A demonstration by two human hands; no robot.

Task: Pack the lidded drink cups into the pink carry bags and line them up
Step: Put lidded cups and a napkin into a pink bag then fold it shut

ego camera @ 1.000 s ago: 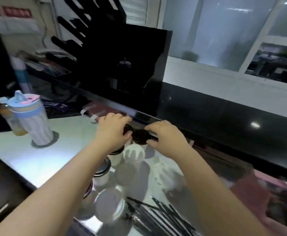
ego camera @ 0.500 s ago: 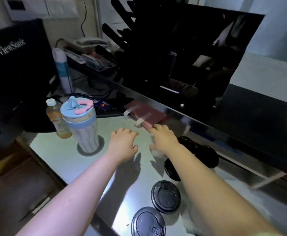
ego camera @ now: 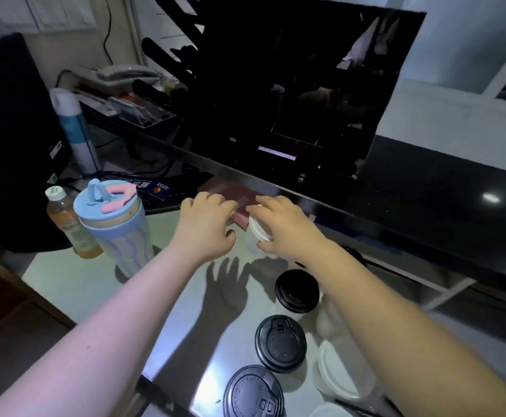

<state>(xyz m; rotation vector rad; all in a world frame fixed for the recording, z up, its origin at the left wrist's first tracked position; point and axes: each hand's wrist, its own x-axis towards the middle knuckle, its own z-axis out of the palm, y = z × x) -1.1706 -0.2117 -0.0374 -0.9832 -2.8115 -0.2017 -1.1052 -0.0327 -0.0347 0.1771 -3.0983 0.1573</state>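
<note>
The right hand, empty half a second ago, now grips a white-lidded cup. The left hand lies spread over the pink bags. Three black-lidded cups stand on the desk.

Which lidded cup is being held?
The white-lidded clear cup gripped by the right hand, beside the flat pink bags; the three black-lidded cups stand untouched.
</note>
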